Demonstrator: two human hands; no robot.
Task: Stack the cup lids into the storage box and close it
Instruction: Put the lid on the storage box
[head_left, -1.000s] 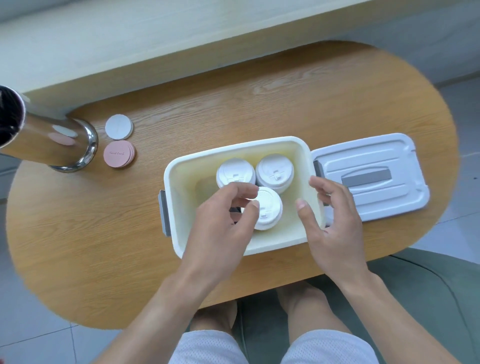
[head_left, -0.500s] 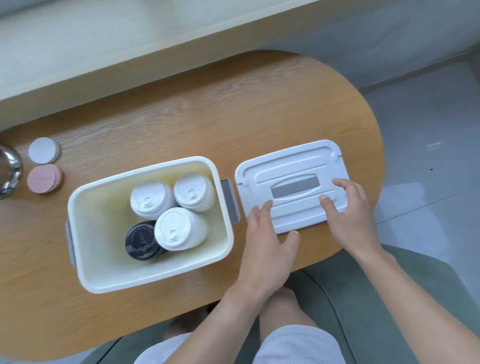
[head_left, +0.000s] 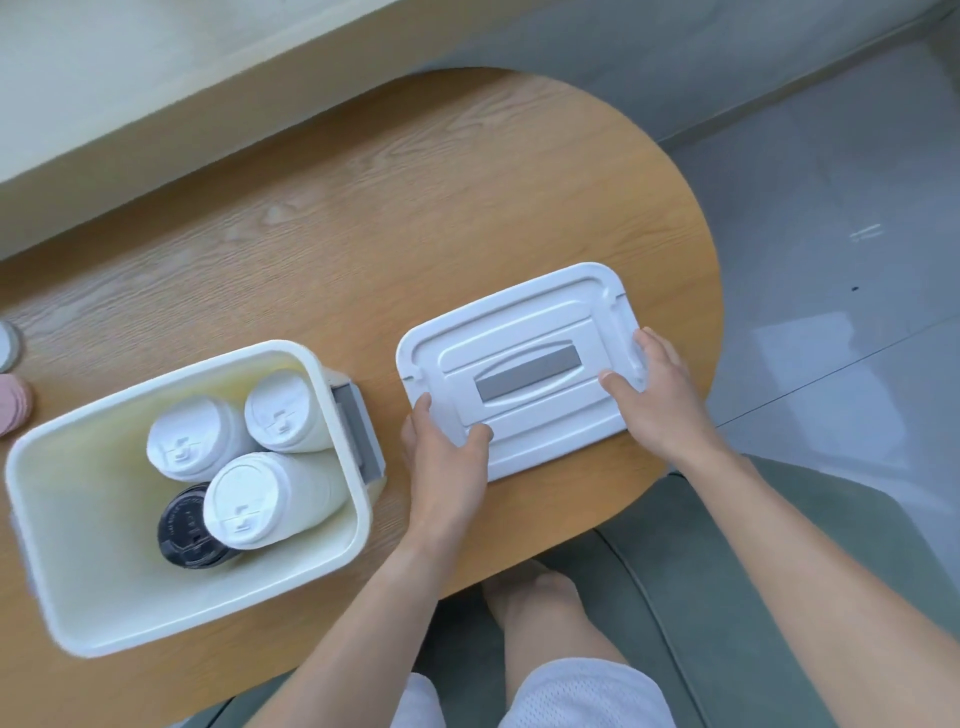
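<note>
A: What do I have on the far left?

B: Pink discs (head_left: 14, 404) at the bench (head_left: 363, 249) edge, then the open storage box (head_left: 78, 587). I see three white stacks of cup lids (head_left: 249, 501) and one black stack (head_left: 188, 530) inside it.

A: And the hands?

B: My left hand (head_left: 448, 457) has a grip on the box lid (head_left: 519, 332) at its near left corner, thumb on top. My right hand (head_left: 660, 400) clasps its right end. The lid lies flat on the bench, just right of the box
</note>
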